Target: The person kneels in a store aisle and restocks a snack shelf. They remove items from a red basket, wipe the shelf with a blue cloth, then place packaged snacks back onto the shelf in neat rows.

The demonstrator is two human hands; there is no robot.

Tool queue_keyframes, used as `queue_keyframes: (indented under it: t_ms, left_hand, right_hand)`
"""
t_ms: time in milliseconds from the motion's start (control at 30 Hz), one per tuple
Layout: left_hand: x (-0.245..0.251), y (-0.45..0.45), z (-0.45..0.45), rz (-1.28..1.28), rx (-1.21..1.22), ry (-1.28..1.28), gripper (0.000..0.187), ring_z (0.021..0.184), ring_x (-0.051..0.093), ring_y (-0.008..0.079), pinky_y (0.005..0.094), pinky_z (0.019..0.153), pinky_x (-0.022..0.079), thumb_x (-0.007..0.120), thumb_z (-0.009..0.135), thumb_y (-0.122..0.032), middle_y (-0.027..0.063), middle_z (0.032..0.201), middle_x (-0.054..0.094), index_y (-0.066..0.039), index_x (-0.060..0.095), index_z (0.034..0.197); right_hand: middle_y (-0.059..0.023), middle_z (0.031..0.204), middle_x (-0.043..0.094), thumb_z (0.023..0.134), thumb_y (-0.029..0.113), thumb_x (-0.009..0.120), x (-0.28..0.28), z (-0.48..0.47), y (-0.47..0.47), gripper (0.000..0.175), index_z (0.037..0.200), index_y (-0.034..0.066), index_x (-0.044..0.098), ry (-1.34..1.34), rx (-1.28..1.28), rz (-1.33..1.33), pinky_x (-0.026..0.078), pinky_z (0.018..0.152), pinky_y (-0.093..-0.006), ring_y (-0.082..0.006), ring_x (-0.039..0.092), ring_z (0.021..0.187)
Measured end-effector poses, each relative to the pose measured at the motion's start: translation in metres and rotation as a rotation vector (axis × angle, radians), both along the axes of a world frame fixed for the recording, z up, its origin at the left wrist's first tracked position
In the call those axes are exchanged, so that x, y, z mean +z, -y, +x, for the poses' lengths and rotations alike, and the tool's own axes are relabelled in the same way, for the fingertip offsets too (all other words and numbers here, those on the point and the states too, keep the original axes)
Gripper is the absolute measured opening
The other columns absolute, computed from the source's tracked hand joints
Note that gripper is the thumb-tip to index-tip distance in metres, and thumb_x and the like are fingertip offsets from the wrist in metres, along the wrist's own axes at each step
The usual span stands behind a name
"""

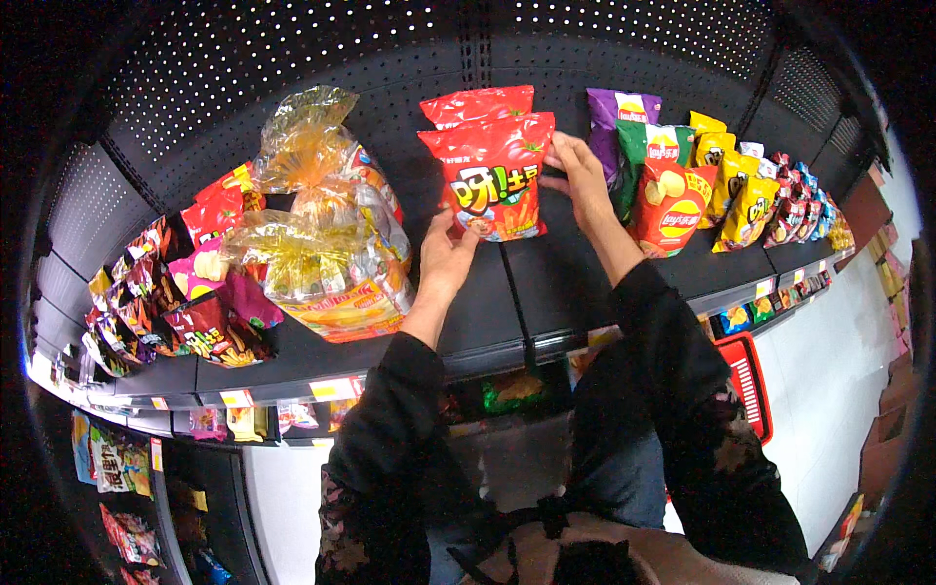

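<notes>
A red snack bag (501, 183) stands upright on the black metal shelf, between my two hands. My left hand (447, 252) touches its lower left side, thumb towards the front. Along the upper right edge of the bag rest the fingers of my right hand (574, 172). Directly behind it stands a second red bag (479, 106), mostly hidden. Whether my fingers on the bag's far side press firmly is hidden. To the left sit large clear-and-yellow plastic bags (329, 263) of packaged snacks. Green (658, 146), purple (625, 110) and red (673, 212) Lay's bags stand to the right.
Yellow snack bags (746, 212) and smaller packets line the shelf's right end. Dark snack bags (212, 333) crowd the left end. Price tags run along the shelf's front edge (468, 363). Below right is a red shopping basket (753, 387). A perforated back panel (292, 44) rises behind.
</notes>
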State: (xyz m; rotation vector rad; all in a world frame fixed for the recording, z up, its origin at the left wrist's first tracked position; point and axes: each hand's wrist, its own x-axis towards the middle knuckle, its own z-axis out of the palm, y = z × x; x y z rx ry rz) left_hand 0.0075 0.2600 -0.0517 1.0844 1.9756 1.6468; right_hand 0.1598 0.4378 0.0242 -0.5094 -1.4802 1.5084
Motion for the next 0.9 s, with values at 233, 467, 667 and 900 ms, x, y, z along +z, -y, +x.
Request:
queue_keyframes:
  t_ms: [233,467,667,900]
  left_hand:
    - [0.001,0.001,0.013,0.050,0.070,0.056,0.052,0.093,0.068,0.0186,0.0312,0.083,0.054,0.074,0.090,-0.017,0.0161,0.115,0.069,0.004,0.054,0.133]
    - [0.005,0.002,0.016,0.068,0.059,0.042,0.048,0.092,0.069,0.0175,0.0307,0.082,0.054,0.072,0.091,-0.015,0.0134,0.108,0.070,0.004,0.055,0.131]
    - [0.002,0.002,0.013,0.042,0.050,0.028,0.050,0.090,0.070,0.0188,0.0313,0.081,0.054,0.073,0.090,-0.018,0.0139,0.106,0.071,0.004,0.055,0.131]
    - [-0.006,0.005,0.012,-0.127,0.116,0.027,0.057,0.096,0.069,0.0202,0.0339,0.069,0.058,0.072,0.093,-0.027,0.0179,0.126,0.063,0.005,0.050,0.134]
  right_hand:
    - [-0.0080,0.126,0.065,0.103,0.030,0.054,-0.068,0.019,0.011,0.041,0.136,0.0063,0.058,0.326,-0.010,0.054,0.056,0.087,-0.0373,-0.0192,0.062,0.116]
    - [-0.0006,0.102,0.064,0.103,0.020,0.052,-0.096,0.005,0.003,0.032,0.129,0.0052,0.063,0.362,-0.016,0.234,0.053,0.081,-0.0283,-0.0107,0.060,0.093]
    - [-0.0014,0.108,0.067,0.104,0.021,0.054,-0.092,0.007,0.007,0.032,0.131,0.0057,0.062,0.384,-0.003,0.202,0.053,0.081,-0.0282,-0.0108,0.061,0.095]
    - [-0.0067,0.115,0.069,0.104,0.024,0.052,-0.088,0.014,0.010,0.035,0.132,0.0044,0.061,0.429,-0.078,0.270,0.056,0.083,-0.0323,-0.0154,0.065,0.105]
